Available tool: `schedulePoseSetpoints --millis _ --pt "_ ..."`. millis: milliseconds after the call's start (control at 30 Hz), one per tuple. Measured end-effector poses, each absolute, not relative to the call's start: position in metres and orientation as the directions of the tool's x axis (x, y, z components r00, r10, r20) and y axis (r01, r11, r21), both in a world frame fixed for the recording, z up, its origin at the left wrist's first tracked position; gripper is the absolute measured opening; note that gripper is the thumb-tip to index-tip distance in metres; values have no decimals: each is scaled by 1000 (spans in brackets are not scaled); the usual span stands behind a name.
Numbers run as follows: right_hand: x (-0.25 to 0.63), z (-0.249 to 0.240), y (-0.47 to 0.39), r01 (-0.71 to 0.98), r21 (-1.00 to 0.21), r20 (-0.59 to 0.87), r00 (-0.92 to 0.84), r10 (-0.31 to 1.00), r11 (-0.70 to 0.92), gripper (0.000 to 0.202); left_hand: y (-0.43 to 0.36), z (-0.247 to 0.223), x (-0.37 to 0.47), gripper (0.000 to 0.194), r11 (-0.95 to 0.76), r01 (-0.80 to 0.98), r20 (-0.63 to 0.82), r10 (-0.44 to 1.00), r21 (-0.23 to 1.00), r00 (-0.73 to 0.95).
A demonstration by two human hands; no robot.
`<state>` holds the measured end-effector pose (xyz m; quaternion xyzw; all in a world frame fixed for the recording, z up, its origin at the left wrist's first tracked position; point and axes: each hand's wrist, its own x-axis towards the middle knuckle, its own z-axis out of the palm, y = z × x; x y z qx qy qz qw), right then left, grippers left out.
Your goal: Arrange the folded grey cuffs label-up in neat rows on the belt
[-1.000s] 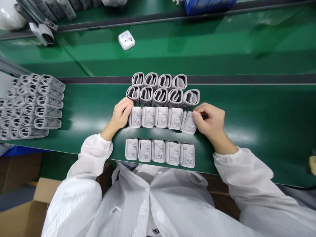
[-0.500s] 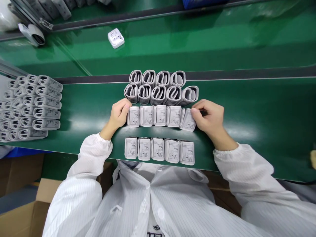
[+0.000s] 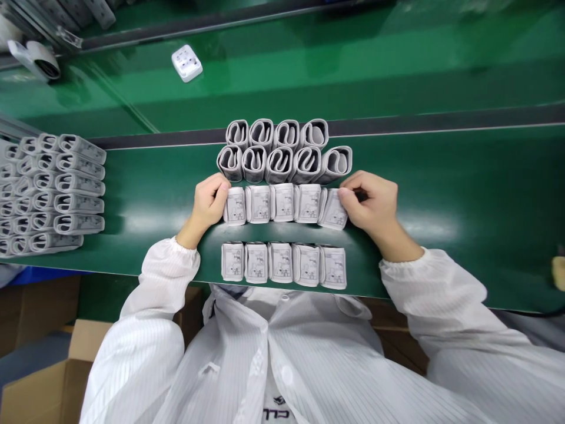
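While both hands press on one row [image 3: 282, 203] of five rolls, the step in hand seems to be gathering it into a single block. The next move, I judge, calls for even inward pressure, so that the middle rolls do not slip out.

At far left, the stack [image 3: 80, 183] of similar rolls stands on the table [image 3: 459, 206]. Well apart from it, the left hand [image 3: 208, 200] has its fingers curled and the thumb close to them, clamped on the left end of the row. The row itself is between the hands; whether it touches the table, I cannot tell. Its long axis goes from left to right, with printed faces toward the person. Just behind are the far rolls [image 3: 279, 166], coiled ends upward; nearer to the person, the near row [image 3: 281, 262] is about parallel and faces the same way. At right, the end roll [image 3: 334, 209] is tilted, its upper edge leaning rightward, and the right hand [image 3: 373, 200] holds it with thumb and forefinger together, clamped on its outer side
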<state>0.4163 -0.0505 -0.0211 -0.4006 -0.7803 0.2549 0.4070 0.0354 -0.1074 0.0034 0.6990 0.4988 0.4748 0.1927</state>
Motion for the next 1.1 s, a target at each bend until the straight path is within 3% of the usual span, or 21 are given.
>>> schedulePoseSetpoints --millis 267,400,767,1100 --pt "416 -24 -50 389 -720 473 -330 817 574 45 -106 0 35 56 -446 528 494 868 723 58" --pt "416 -22 -50 441 -720 427 -327 843 536 48 -106 -1 35 53 -471 510 519 853 720 54" --pt "417 -25 -49 409 -709 468 -337 817 574 34 -106 0 34 54 -456 516 507 861 725 48" --pt "416 -27 -49 413 -699 480 -334 811 584 36 -105 0 34 57 -422 520 474 880 743 36"
